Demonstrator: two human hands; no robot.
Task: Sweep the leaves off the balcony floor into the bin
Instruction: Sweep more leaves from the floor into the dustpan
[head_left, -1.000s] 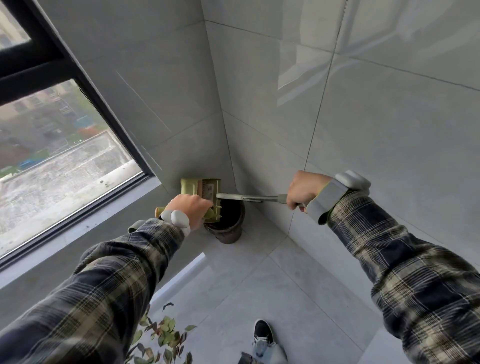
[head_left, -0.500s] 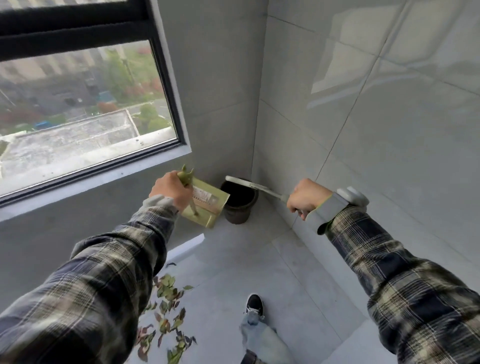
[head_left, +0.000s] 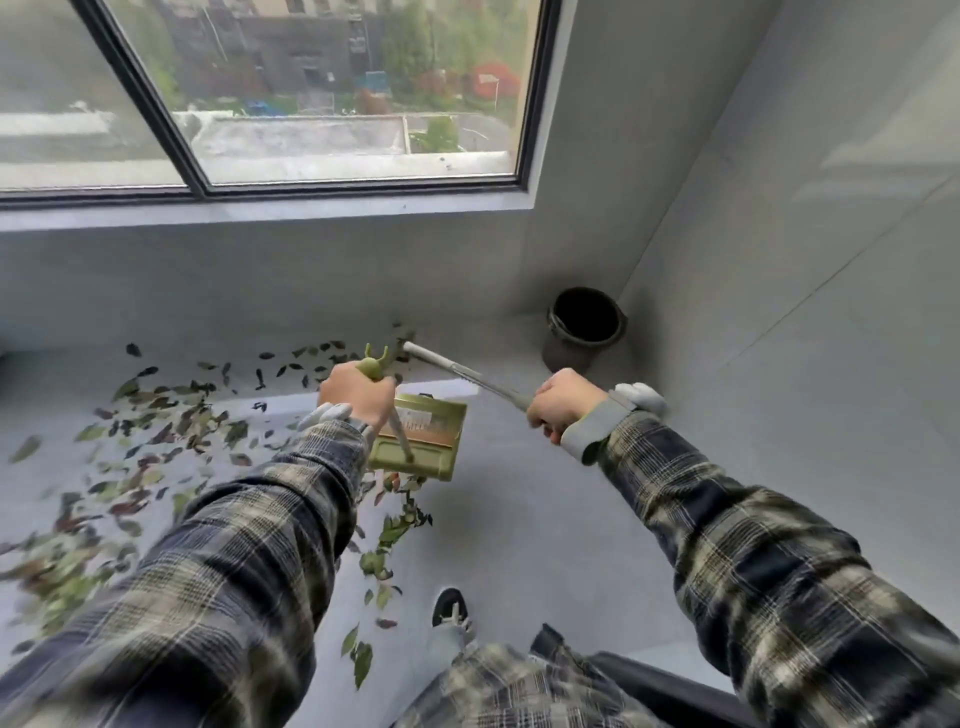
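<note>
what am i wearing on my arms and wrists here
Long plaid flannel on the left sleeve and right sleeve, navy with olive and cream. A grey strap with a white rounded pod wraps the right wrist; a white device sits at the left wrist. No gloves.

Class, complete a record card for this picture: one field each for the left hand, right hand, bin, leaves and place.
Left hand: grips the green dustpan by its handle
Right hand: grips the grey brush by its handle
Bin: dark, upright, open, in the corner
Leaves: scattered on the floor, mostly left of the dustpan
Place: balcony below a window
</note>
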